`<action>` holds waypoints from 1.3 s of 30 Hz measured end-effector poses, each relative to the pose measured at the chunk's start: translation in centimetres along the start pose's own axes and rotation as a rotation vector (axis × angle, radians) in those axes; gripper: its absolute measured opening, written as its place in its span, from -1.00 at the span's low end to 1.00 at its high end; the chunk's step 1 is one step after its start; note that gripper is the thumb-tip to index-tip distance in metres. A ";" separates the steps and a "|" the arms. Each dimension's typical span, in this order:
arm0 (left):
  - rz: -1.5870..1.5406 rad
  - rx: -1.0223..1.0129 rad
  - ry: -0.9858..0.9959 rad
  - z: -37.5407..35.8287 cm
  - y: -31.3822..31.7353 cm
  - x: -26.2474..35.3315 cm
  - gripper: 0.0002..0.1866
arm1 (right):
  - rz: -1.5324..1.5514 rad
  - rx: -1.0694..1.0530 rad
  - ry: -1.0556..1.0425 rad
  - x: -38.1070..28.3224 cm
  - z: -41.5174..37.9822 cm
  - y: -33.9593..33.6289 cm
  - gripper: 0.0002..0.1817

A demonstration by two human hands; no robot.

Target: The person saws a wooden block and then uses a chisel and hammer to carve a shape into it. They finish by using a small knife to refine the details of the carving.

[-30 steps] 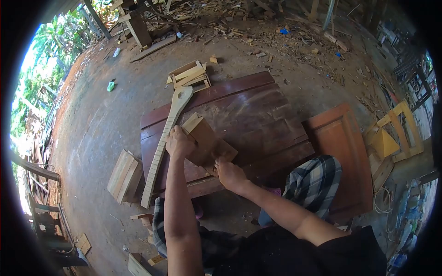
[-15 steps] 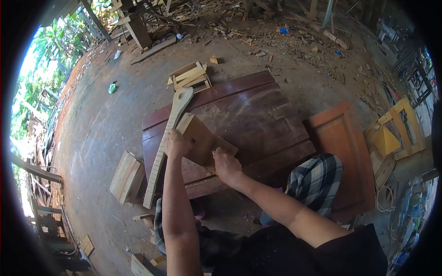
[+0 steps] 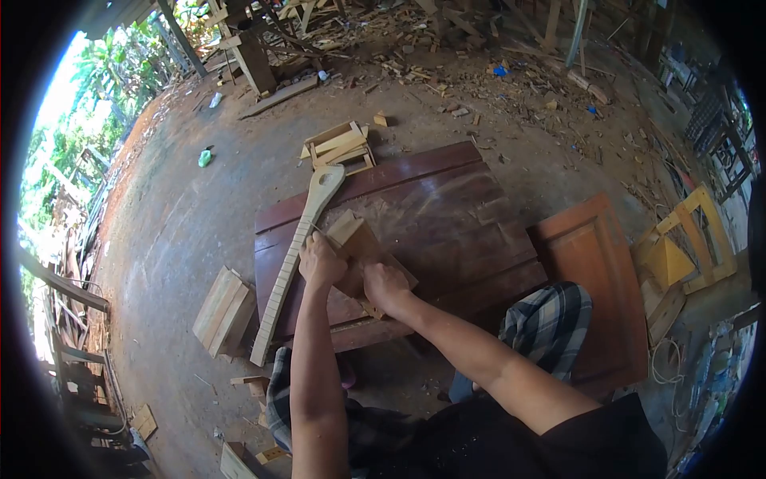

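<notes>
A brown wooden box-like piece [image 3: 369,241] with a paler end is tilted over the dark red-brown panel. At its left side my left hand [image 3: 321,259] is closed on it, with fingertips partly hidden. Lower on the piece, my right hand [image 3: 386,287] is closed against its near face; whether it pinches something small there I cannot make out. Just left of my left hand lies a long pale wooden strip [image 3: 292,259] with cross lines like a fretboard and a rounded, hollowed far end. The dark panel [image 3: 455,207] lies beneath these things.
Small wooden frames [image 3: 339,145] lie beyond the panel. A block of joined boards [image 3: 225,310] stands at left. An orange-brown door panel [image 3: 594,271] leans at right, near a yellow wooden frame [image 3: 702,231]. Wood scraps [image 3: 431,76] litter the far ground.
The box-like piece has tilted, showing less of its broad face. My left hand has moved right and down, away from the strip; my right hand has come closer to it. The view has shifted slightly.
</notes>
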State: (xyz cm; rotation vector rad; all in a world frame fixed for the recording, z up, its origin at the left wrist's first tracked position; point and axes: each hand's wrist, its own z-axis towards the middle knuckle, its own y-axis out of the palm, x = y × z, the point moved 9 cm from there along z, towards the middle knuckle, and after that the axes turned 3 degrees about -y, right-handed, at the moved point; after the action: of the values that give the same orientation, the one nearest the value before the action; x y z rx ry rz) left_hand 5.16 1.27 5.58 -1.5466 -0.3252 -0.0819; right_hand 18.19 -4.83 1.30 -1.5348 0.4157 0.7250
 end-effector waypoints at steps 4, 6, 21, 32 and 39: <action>0.006 -0.073 0.018 -1.2 0.5 0.8 -0.37 | -0.025 -0.036 -0.005 1.3 -2.1 0.5 -0.75; -0.003 -0.090 -0.023 -1.6 0.5 0.4 -0.38 | 0.005 -0.046 -0.015 1.5 -3.2 1.5 -0.75; -0.001 0.023 -0.062 -2.0 -0.5 0.3 -0.48 | -0.148 -0.097 0.012 -0.1 -1.3 1.7 -0.75; -0.021 -0.012 -0.064 -2.1 -0.6 0.4 -0.44 | -0.129 -0.120 0.080 -0.3 -0.1 1.8 -0.73; -0.025 -0.025 -0.089 -2.0 0.0 0.3 -0.44 | -0.041 -0.074 0.176 0.7 -5.2 -0.9 -0.75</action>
State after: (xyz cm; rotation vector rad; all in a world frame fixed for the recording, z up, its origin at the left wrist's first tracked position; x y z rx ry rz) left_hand 5.80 -0.70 5.68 -1.5744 -0.4156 -0.0367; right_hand 20.30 -9.77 1.37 -1.6785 0.4912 0.5811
